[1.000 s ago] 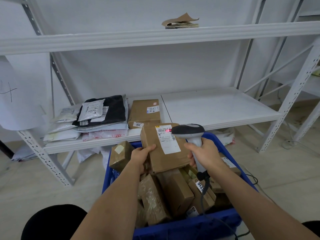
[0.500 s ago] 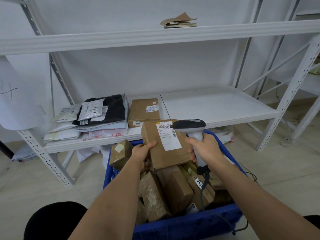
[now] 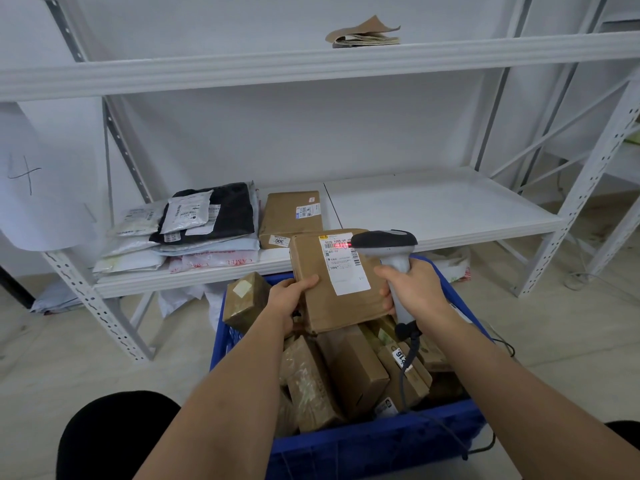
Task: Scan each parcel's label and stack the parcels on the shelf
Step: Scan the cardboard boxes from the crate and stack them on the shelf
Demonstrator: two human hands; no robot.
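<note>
Over the blue crate (image 3: 363, 445), your left hand (image 3: 289, 301) grips the near-left corner of a brown cardboard parcel (image 3: 337, 292), thumb curled on top, fingers hidden beneath. The parcel sits tilted above the crate's load, its white shipping label (image 3: 343, 263) facing you. Your right hand (image 3: 414, 294) is wrapped tight round the handle of the barcode scanner (image 3: 388, 245), whose red line falls across the barcode at the label's upper edge. Hold the parcel steady and flat to the beam, so the line crosses every bar. Judging by the shelf (image 3: 433, 206), the flat brown parcel (image 3: 292, 216) beside the pile of mailer bags (image 3: 194, 230) looks like the sensible base for this one once the scan registers.
</note>
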